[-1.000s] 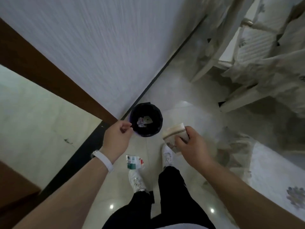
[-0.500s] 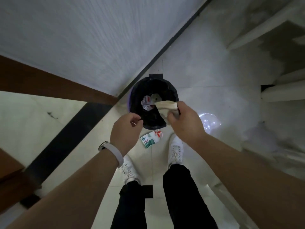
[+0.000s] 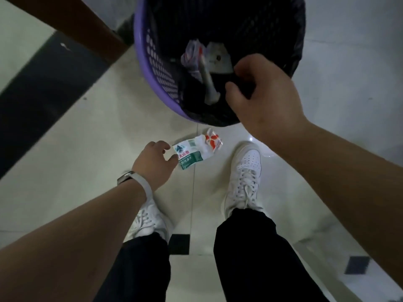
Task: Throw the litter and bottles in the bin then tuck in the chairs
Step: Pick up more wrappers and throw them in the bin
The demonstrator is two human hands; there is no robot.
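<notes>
A purple mesh bin (image 3: 150, 59) with a black liner stands on the floor in front of me, holding crumpled paper (image 3: 194, 55) and a beige cup (image 3: 208, 86). My right hand (image 3: 263, 97) hovers over the bin's near rim, fingers loosely curled, holding nothing. A white, green and red wrapper (image 3: 196, 152) lies on the tiles between the bin and my shoes. My left hand (image 3: 153, 164) reaches down at the wrapper's left end, thumb and fingers spread on either side of its edge.
A brown wooden frame (image 3: 72, 20) and a dark floor strip (image 3: 43, 79) run at the upper left. My white shoes (image 3: 244, 177) stand on pale glossy tiles below the bin. A grey wall (image 3: 353, 51) is behind the bin.
The beige cup has left my right hand and now lies in the bin. I have bent much closer to the floor, and my left hand has dropped to the wrapper.
</notes>
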